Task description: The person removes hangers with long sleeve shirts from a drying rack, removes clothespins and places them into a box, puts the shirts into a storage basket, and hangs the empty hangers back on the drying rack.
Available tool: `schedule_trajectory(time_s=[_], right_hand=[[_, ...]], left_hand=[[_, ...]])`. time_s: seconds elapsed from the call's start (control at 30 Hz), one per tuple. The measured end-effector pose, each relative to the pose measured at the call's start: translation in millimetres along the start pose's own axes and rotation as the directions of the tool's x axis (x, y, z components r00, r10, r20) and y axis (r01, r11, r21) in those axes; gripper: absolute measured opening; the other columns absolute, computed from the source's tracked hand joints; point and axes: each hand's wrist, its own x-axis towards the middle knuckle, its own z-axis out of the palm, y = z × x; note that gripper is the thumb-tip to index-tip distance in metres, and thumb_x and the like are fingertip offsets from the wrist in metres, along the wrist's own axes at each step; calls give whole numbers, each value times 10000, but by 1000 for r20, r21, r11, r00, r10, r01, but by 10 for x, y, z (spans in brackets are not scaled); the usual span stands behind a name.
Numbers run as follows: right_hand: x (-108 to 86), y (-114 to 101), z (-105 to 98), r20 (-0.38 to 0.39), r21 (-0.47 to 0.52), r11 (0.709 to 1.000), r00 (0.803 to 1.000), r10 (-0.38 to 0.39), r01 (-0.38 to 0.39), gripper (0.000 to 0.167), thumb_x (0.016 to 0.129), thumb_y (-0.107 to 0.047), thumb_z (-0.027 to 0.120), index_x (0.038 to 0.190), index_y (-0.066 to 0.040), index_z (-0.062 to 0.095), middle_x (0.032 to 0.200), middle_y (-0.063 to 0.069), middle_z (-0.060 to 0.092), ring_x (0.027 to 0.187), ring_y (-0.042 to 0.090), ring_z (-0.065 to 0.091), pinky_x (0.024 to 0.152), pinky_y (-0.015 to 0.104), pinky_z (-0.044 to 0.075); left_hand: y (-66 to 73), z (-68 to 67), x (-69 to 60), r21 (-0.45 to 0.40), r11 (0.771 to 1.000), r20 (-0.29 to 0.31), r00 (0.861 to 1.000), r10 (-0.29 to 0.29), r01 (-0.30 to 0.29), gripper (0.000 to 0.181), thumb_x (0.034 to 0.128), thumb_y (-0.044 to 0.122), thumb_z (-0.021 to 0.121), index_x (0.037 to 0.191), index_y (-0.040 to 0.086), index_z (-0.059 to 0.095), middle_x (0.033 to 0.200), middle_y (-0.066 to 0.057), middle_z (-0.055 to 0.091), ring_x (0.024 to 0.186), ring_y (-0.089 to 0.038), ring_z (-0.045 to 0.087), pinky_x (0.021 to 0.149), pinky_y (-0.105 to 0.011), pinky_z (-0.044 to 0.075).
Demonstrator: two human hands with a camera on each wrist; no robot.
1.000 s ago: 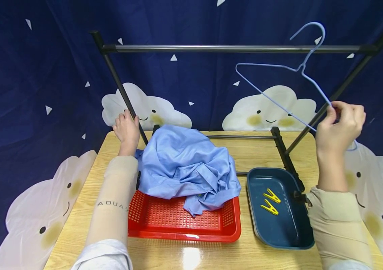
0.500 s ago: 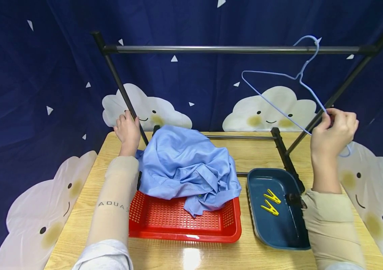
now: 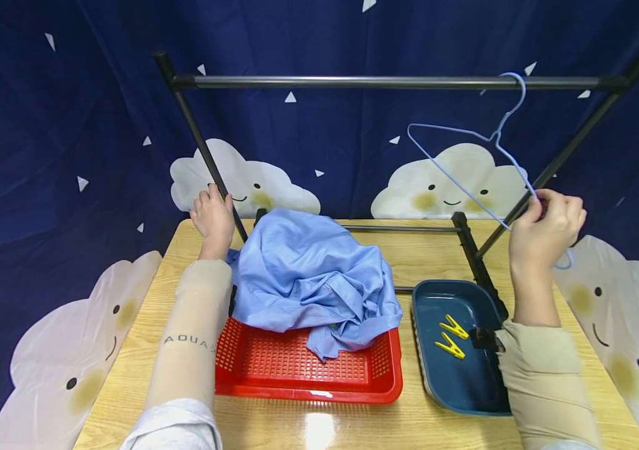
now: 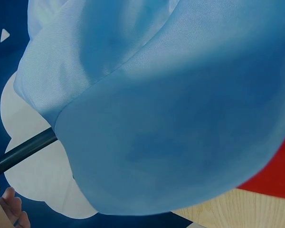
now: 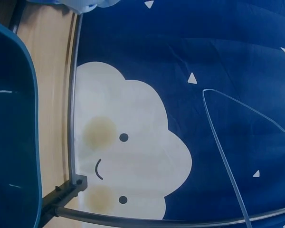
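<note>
Blue hanger (image 3: 496,134): up on the right, tilted down toward the right post (image 3: 562,156). Its hook is up at the top bar (image 3: 353,82), with part of it hidden behind. Can't tell if any weight is on the bar.
Right hand (image 3: 547,231): pinching the hanger by its lower right side. The corner pokes out past the knuckles.
Left hand (image 3: 212,215): way over on the other side, holding the rack's left post (image 3: 198,137) between thumb and fingers. So both hands are busy.
Blue shirt (image 3: 314,269): crumpled in a heap over the back of the red basket (image 3: 302,394), one flap drooping inside at the front. It pretty much fills the left wrist view.
Teal tray (image 3: 460,387): just right of the basket, by the rack's right foot. The right sleeve (image 3: 547,375) covers part of its edge.
Yellow clothespins: two, lying next to each other in the tray, one a bit farther back (image 3: 454,327), the other closer (image 3: 450,347).
Bench (image 3: 426,256): light wood, carries the whole lot, rack included.
Curtain (image 3: 319,37): dark blue with white triangles and smiley clouds, right behind everything.
</note>
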Motion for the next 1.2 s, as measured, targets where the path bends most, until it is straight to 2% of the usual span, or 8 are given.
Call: schedule_trajectory(time_s=[0.13,0.4,0.6,0.93,1.2], right_hand=[[-25,-11,-1,20,-5,1000,1000,8,-7,233,920,-132,491,1005,31,633,981,213,545,1022,329,465,884,384,326],[-66,-9,33,16,7,999,999,-36,36,236,914,-131,502,987,61,618,974,254,534,1013,372,465,873,455,331],[-95,-39,51,13,20,1000,1000,-16,16,235,899,-135,517,986,52,631,954,243,551,987,363,487,862,458,343],[-132,-104,11,78,-7,999,996,-35,36,250,897,-112,502,1003,84,614,932,281,544,934,421,484,812,485,345],[-144,-112,7,94,2,999,994,-47,47,237,883,-84,503,1002,87,613,913,295,541,924,444,476,805,504,338]], left_hand=[[4,-1,-1,6,1000,0,1000,-1,1,470,966,354,418,1320,48,374,1215,-212,480,1123,-386,441,878,-503,346],[2,1,10,13,1000,19,1000,-1,1,483,974,366,388,1344,57,350,1233,-210,469,1134,-384,436,893,-502,343],[3,-4,7,15,1000,24,1000,-7,7,480,975,362,387,1346,61,346,1240,-210,466,1132,-384,438,893,-502,344],[15,-5,-3,3,1000,19,1000,-10,10,473,974,357,394,1342,63,352,1243,-210,465,1134,-383,439,891,-505,347],[11,0,-5,8,1000,30,999,-17,16,479,976,367,381,1346,65,343,1246,-206,461,1141,-380,434,892,-501,346]])
